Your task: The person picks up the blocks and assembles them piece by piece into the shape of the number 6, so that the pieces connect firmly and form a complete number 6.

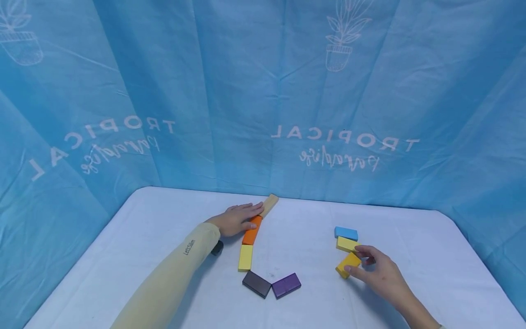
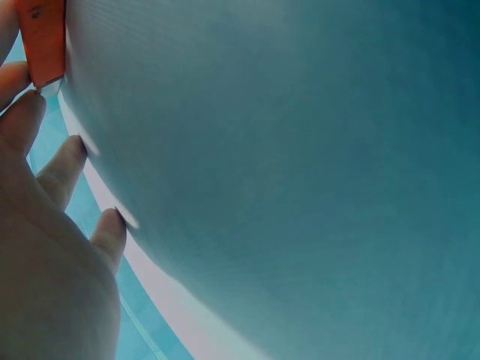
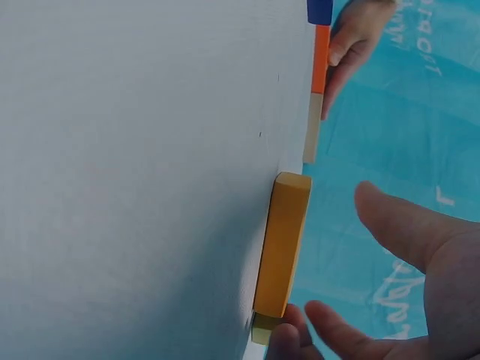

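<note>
My left hand (image 1: 235,220) reaches flat over the far end of a block row, its fingers extended. It touches the orange block (image 1: 252,230) and the natural wood block (image 1: 269,205) behind it. In the left wrist view, fingertips meet the end of the orange block (image 2: 43,41). My right hand (image 1: 380,274) is spread about an amber-yellow block (image 1: 348,265). In the right wrist view, the thumb stands apart from this amber block (image 3: 283,244), while other fingertips lie near a pale yellow block (image 3: 264,328). A blue block (image 1: 346,233) sits behind the pale yellow one.
A yellow block (image 1: 245,258), a black block (image 1: 256,284) and a purple block (image 1: 286,286) continue the left row towards the front. A small dark object (image 1: 218,248) is partly hidden by the left sleeve. White cloth (image 1: 304,237) covers the table; a blue curtain (image 1: 246,91) hangs behind.
</note>
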`<action>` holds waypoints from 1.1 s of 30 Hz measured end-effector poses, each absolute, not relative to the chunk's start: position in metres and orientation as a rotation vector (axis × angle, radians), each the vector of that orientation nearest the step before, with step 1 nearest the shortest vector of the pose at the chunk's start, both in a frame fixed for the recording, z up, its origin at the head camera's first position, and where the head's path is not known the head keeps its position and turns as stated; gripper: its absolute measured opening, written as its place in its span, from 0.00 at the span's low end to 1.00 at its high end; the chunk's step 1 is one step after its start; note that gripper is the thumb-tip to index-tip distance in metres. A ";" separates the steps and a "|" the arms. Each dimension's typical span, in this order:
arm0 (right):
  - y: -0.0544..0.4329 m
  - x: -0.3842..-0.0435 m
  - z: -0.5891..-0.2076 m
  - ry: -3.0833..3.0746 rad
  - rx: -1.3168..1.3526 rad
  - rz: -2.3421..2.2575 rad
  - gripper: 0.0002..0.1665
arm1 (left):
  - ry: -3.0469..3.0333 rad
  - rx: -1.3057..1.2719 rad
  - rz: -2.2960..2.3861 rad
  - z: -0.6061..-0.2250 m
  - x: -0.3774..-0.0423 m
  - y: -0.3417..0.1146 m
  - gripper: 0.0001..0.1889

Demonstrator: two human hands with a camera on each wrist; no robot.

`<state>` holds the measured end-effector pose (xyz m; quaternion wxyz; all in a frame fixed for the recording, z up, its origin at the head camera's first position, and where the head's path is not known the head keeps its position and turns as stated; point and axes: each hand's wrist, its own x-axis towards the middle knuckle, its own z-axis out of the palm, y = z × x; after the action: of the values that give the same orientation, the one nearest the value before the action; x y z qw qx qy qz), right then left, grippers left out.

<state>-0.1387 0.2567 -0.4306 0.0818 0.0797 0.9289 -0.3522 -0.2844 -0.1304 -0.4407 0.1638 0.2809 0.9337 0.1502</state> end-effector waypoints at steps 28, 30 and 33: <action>0.252 -0.142 -0.433 2.835 0.116 -0.699 0.58 | 2.657 0.826 0.428 -0.439 -0.284 -0.132 0.33; 0.251 -0.142 -0.433 2.839 0.123 -0.690 0.57 | 2.657 0.825 0.423 -0.439 -0.284 -0.131 0.33; 0.250 -0.142 -0.433 2.834 0.138 -0.684 0.57 | 2.657 0.817 0.419 -0.439 -0.283 -0.131 0.33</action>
<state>-0.1424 0.2504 -0.4328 0.1112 0.0469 0.9649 -0.2330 -0.2835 -0.1310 -0.4391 0.1645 0.2867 0.9323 0.1469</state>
